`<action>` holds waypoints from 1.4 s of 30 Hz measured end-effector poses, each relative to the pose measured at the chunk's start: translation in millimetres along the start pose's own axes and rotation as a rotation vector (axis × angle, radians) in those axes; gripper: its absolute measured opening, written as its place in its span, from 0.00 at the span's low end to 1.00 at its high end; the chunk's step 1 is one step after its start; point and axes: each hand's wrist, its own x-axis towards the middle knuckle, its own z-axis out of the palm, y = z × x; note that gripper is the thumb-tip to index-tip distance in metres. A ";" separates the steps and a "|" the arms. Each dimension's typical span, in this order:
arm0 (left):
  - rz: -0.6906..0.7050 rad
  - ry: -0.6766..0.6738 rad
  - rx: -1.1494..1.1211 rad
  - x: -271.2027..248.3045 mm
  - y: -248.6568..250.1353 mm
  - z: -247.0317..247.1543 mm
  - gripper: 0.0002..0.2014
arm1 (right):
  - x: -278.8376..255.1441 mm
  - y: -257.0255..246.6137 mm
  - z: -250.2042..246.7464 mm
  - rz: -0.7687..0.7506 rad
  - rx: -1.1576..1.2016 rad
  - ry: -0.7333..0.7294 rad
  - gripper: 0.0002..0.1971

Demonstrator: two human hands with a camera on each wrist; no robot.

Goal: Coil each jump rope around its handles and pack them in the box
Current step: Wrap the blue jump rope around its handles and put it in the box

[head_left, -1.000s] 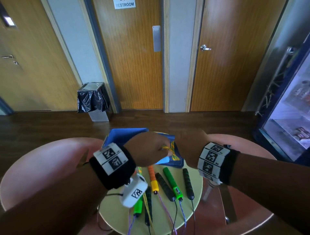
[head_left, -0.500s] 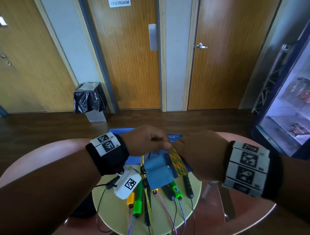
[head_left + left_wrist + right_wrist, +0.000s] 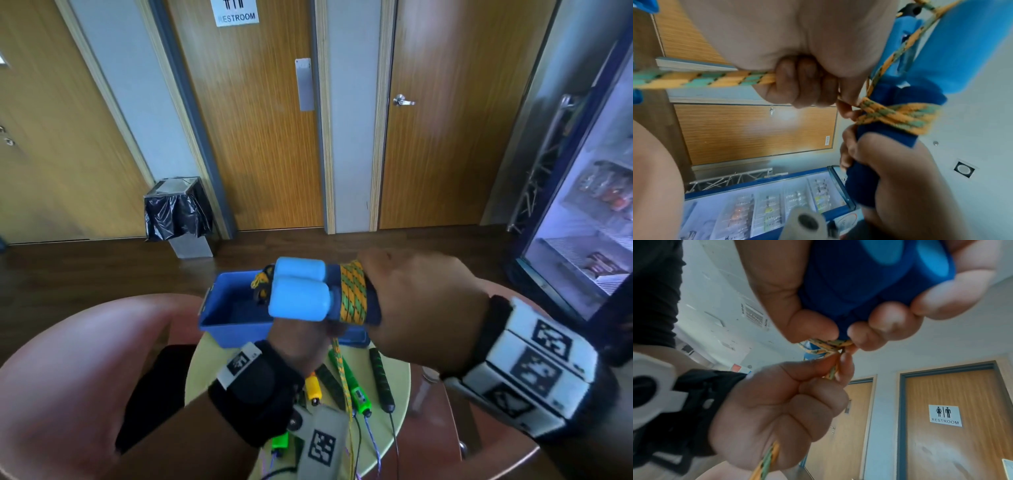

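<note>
Right hand [image 3: 421, 305], frame centre: curled around the paired blue handles [image 3: 301, 291], held above the blue box [image 3: 236, 329]. Left hand [image 3: 301, 342], just below: pinching the orange-green rope [image 3: 352, 294], several turns wrapped around the handles. Lower centre: other jump ropes [image 3: 356, 387] lying on the round table [image 3: 400, 394].

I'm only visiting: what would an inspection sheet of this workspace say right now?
Surface: small round yellow-green table.
Job's things: blue handles partly wrapped in orange-green rope, held above the open blue box; other rope handles lie on the table.
Clutter: nothing seen.
Grippers: right hand grips the blue handles; left hand pinches the rope.
Cables: thin rope cords trail over the table's near edge.
Surroundings: wooden doors, restroom sign, lined bin, glass-fronted fridge.
</note>
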 end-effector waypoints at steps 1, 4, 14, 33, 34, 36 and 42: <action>-0.051 -0.142 -0.167 -3.4 5.1 1.6 0.09 | 0.1 -0.9 1.5 0.021 0.019 0.002 0.17; 0.128 -0.008 0.054 -4.5 5.9 8.8 0.14 | 0.5 -3.5 7.5 0.058 0.080 0.003 0.18; 0.049 0.256 -0.268 -21.8 15.4 22.4 0.19 | 3.3 -13.2 7.0 0.102 0.159 0.043 0.17; -0.136 0.003 -0.103 -30.5 5.7 27.1 0.15 | 40.1 10.7 76.9 0.146 -0.040 -0.139 0.26; -0.131 -0.009 -0.108 -32.0 4.0 27.0 0.16 | 41.2 10.2 78.9 0.160 -0.035 -0.162 0.24; -0.104 -0.033 -0.125 -31.4 -2.0 26.2 0.20 | 44.2 10.1 79.8 0.215 -0.033 -0.185 0.17; -0.179 0.018 -0.116 -15.3 -8.2 27.2 0.26 | 44.1 6.9 86.1 0.199 -0.040 -0.165 0.21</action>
